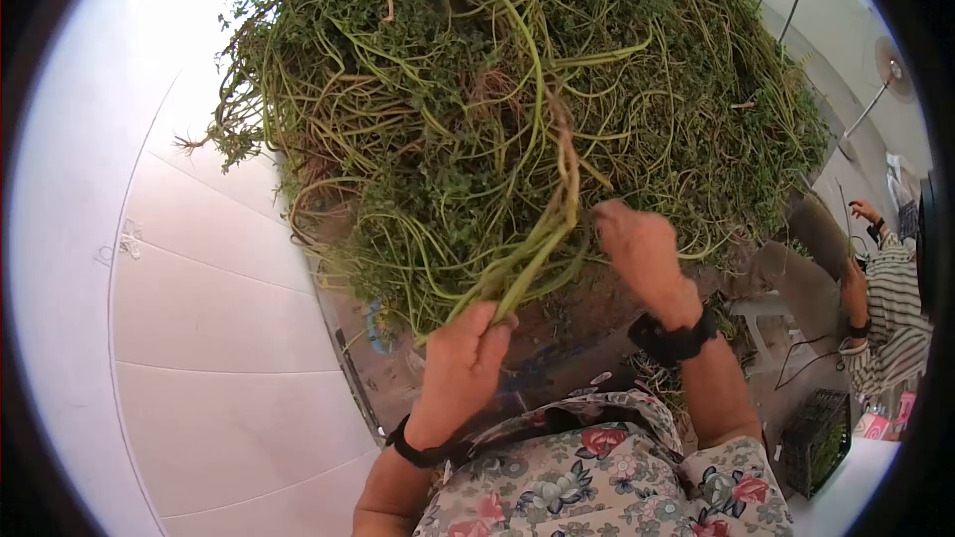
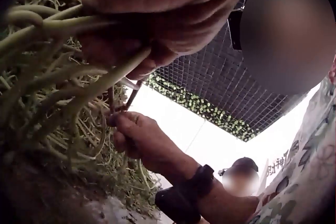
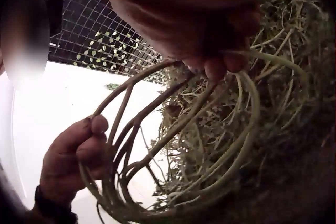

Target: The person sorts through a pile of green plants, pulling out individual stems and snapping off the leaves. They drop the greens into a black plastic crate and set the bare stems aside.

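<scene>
A bundle of long green plant stems (image 1: 532, 264) stretches up from my left hand (image 1: 463, 363), which grips its lower part with thumb and curled fingers. To the right, my right hand (image 1: 642, 249) is raised at the near edge of the plant heap (image 1: 448, 139), fingers curled. In the right wrist view, that same hand (image 3: 194, 24) holds looping, branched stems (image 3: 181, 124), and my left hand (image 3: 73, 161) pinches the loop at the left. In the left wrist view, my right hand (image 2: 139, 137) pinches a thin dark stem beside the left hand (image 2: 163, 14).
The tangled heap covers most of the dark work surface (image 1: 557, 323). A white wall (image 1: 219, 308) runs along the left. At the right are another person in a striped shirt (image 1: 890, 308), a black crate (image 1: 821, 438) and standing fans (image 1: 890, 70).
</scene>
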